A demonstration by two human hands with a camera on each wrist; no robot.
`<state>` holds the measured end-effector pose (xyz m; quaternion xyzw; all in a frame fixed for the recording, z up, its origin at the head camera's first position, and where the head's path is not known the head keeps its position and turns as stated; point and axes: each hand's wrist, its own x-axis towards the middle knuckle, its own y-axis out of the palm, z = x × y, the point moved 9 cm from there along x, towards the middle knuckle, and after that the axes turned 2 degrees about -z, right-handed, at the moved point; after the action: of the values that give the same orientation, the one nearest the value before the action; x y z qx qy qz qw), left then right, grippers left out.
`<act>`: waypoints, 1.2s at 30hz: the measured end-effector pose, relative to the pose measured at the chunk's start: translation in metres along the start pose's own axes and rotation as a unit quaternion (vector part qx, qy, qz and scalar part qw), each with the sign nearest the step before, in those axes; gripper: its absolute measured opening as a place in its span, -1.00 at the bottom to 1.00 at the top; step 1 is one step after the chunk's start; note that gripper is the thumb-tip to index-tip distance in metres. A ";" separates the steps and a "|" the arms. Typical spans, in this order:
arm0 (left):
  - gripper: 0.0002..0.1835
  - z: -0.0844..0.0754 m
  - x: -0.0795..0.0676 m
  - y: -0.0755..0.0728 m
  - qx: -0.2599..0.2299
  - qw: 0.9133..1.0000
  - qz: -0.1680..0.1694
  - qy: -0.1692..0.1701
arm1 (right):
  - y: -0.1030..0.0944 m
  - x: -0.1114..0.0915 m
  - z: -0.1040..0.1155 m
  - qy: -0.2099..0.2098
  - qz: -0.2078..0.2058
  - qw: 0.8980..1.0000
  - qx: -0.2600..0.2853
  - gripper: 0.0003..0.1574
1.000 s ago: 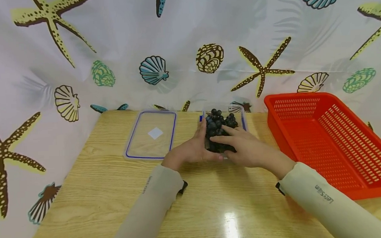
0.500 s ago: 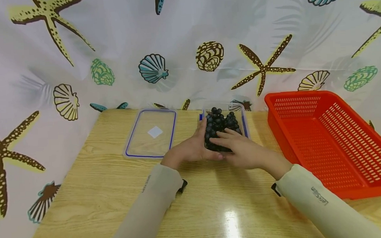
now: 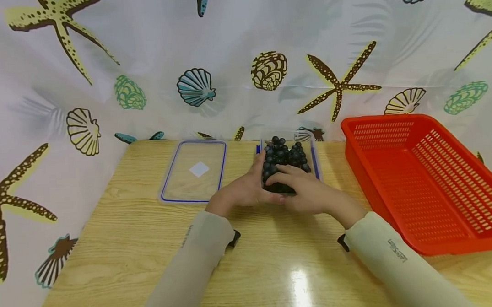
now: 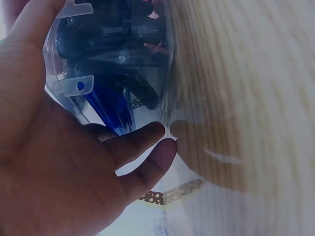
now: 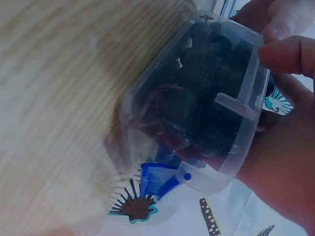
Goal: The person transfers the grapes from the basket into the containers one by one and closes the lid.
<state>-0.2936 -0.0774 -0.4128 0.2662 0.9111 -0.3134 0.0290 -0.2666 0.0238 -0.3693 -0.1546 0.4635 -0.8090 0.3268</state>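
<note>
A clear plastic food container with blue side clips stands at the table's back, filled with dark grapes. My left hand cups its near left corner, with the thumb along the front wall and straight fingers along the left side. In the left wrist view, the lower fingers extend beneath a blue clip. My right hand reaches over the front rim; its bent fingers hold the near grapes. The right wrist view shows the right thumb at the rim, while those fingertips are hidden.
A transparent lid with a blue seal and a white square sticker lies left of the container. To the right stands a red perforated basket. A patterned cloth hangs behind the wooden table.
My right hand has shifted slightly left, and its fingers have bent more over the near grapes. The grapes look more spread out than a second ago. My left hand stays at the container's corner.
</note>
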 end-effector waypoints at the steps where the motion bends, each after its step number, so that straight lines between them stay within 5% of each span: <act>1: 0.46 0.000 0.000 0.001 -0.001 1.000 0.000 -0.002 | -0.001 -0.001 -0.001 0.002 -0.010 1.000 0.015 -0.39; 6: 0.46 0.002 0.000 0.001 0.001 1.000 -0.006 -0.016 | 0.003 0.000 -0.004 0.030 -0.016 0.999 0.006 -0.01; 11: 0.46 0.002 -0.002 -0.001 -0.001 1.000 -0.009 -0.022 | 0.008 0.006 0.002 0.070 0.032 0.992 -0.099 -0.11; 18: 0.44 0.001 -0.002 -0.001 -0.013 1.000 -0.002 -0.016 | 0.013 0.010 0.008 0.119 0.085 0.963 -0.225 -0.11; 24: 0.45 0.001 -0.001 0.001 -0.017 1.000 -0.006 -0.011 | 0.012 0.011 0.016 0.112 0.070 0.938 -0.321 -0.15; 29: 0.46 -0.001 -0.001 0.004 -0.017 1.000 -0.004 -0.016 | 0.014 0.008 0.010 0.122 0.069 0.943 -0.303 -0.11; 36: 0.46 -0.002 -0.003 0.001 -0.012 1.000 -0.011 -0.022 | 0.018 0.003 -0.001 0.102 0.015 0.972 -0.210 0.03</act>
<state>-0.2898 -0.0767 -0.4111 0.2485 0.9170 -0.3082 0.0492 -0.2622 0.0159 -0.3855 -0.1299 0.6563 -0.7000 0.2500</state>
